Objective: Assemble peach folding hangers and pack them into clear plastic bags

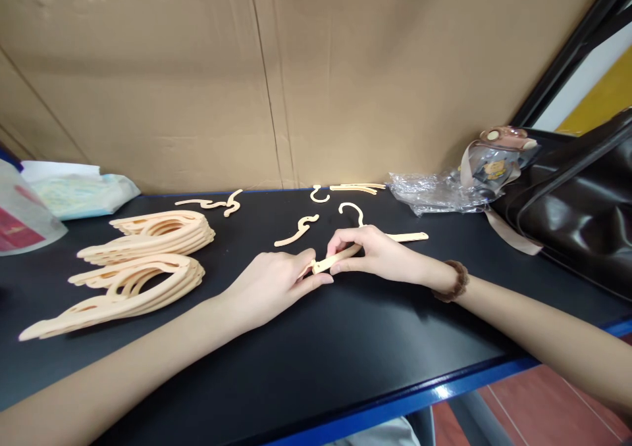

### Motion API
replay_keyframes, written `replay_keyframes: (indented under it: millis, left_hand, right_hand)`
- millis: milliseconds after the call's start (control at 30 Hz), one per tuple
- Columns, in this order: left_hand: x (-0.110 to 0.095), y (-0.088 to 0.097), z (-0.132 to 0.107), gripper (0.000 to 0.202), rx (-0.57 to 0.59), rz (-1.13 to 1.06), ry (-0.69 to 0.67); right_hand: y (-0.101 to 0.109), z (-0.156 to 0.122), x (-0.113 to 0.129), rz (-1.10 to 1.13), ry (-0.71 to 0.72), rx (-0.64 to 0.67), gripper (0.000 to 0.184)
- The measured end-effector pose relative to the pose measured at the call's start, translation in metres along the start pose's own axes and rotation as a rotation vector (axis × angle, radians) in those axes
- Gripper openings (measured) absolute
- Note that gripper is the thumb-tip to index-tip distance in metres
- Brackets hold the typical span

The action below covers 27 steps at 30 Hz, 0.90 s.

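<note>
Both my hands work on a cream plastic folding hanger (338,258) above the black table. My right hand (368,252) grips its bar between thumb and fingers. My left hand (274,278) is closed at the bar's left end, pinching a small cream part there that the fingers mostly hide. A curved hook (351,207) rises behind my right hand, and a straight arm (407,237) sticks out to its right; the hand covers where they join. Just beyond my left hand lies a loose curved hanger arm (296,231).
Two stacks of hangers, a rear stack (158,235) and a front stack (143,288), lie at left. Farther back are hanger parts (212,203), a loose hook (318,195) and thin strips (358,187). Clear plastic wrap (434,193) and a dark bag (577,202) are at right; cardboard (197,91) stands behind.
</note>
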<state>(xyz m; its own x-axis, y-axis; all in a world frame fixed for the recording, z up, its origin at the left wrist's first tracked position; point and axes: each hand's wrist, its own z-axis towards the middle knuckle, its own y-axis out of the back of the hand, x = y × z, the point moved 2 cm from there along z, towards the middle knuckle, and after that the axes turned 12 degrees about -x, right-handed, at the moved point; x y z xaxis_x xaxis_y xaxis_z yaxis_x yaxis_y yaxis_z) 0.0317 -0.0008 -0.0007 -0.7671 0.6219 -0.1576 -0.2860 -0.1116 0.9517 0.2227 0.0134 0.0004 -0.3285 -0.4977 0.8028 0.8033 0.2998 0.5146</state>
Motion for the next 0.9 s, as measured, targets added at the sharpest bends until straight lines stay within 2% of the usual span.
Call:
replay_keyframes:
  millis: [200, 500, 767, 900]
  left_hand:
    - [-0.0005, 0.0026, 0.0013, 0.037, 0.053, 0.067, -0.012]
    - [-0.0006, 0.0005, -0.0033, 0.034, 0.047, 0.131, -0.110]
    - [-0.0022, -0.0010, -0.0018, 0.039, 0.080, 0.278, -0.149]
    - [-0.0033, -0.0017, -0.0030, 0.040, 0.050, 0.298, -0.163]
  right_hand:
    - [-0.0038, -0.0005, 0.0003, 0.069, -0.041, -0.024, 0.014]
    - [-0.0079, -0.0018, -0.0035, 0.139, -0.078, -0.014, 0.018]
    - [-0.0075, 0.0007, -0.0014, 0.126, -0.023, -0.007, 0.020]
    - [-0.0061, 0.0008, 0.0020, 0.087, -0.010, 0.006, 0.023]
